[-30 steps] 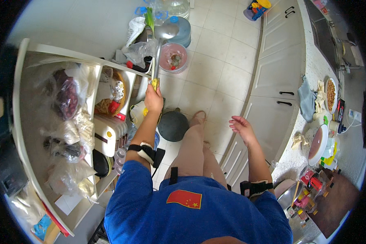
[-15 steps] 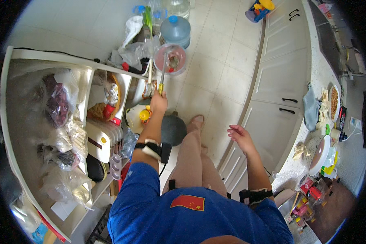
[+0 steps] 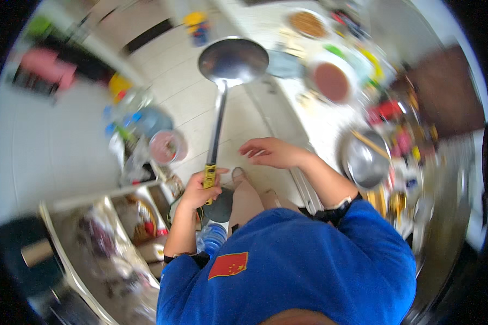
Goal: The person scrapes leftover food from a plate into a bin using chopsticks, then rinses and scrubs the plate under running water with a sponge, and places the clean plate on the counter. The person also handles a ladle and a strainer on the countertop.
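Note:
A large metal ladle (image 3: 233, 60) with a long shaft and a yellow-labelled handle is gripped in my left hand (image 3: 198, 189). Its wide bowl is raised in front of me, at the far end of the shaft. My right hand (image 3: 274, 153) hovers to the right of the handle, apart from it, with its fingers loosely stretched and nothing in them. Below the two hands lies the tiled floor (image 3: 187, 103).
On the right counter stand a metal bowl (image 3: 358, 162) with a wooden stick across it, a white basin (image 3: 314, 70) of reddish-brown contents and a plate of brown food (image 3: 307, 24). At the left are a bagged-goods shelf (image 3: 46, 216), a pink-rimmed bin (image 3: 165, 147) and a water jug (image 3: 152, 120).
My view has swung right toward the counter. The ladle has come up from near the bin at the left, its bowl now raised ahead. My right hand has moved closer to it.

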`<state>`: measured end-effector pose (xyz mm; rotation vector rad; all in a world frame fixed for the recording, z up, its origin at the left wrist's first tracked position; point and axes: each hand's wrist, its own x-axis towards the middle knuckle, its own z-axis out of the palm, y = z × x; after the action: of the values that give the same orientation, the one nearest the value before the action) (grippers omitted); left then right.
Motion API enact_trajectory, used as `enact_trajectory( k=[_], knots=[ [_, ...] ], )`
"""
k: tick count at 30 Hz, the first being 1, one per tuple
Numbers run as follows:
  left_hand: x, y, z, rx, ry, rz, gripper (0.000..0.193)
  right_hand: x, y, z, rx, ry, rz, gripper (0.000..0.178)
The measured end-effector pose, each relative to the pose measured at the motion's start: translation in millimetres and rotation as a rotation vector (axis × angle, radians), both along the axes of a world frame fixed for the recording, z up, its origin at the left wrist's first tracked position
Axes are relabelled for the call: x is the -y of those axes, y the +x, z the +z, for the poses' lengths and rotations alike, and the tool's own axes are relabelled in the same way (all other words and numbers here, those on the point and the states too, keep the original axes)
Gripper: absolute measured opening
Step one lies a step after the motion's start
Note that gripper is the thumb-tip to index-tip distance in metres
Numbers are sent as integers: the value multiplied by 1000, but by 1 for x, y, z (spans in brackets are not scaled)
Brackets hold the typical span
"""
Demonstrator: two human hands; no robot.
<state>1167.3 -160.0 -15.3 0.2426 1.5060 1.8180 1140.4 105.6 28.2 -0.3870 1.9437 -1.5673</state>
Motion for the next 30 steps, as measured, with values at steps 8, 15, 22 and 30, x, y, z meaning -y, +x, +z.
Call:
enact_trajectory(
  k=[8, 15, 22, 30],
  knots=[
    [-156, -59, 70, -461, -21, -517, 54, -104, 136, 43, -4, 254, -283, 39],
    [-277, -2, 21, -45, -133, -1239, 34, -106, 299, 23, 250, 142, -1130, 33],
    [-357, 30, -68, -227, -231, -1135, 25, -83, 369, 17, 220, -50, -1428, 33],
    [-366, 41, -69, -314, -337, -976, 17, -204, 449, 58, -9, 8, -1853, 22]
  ],
)
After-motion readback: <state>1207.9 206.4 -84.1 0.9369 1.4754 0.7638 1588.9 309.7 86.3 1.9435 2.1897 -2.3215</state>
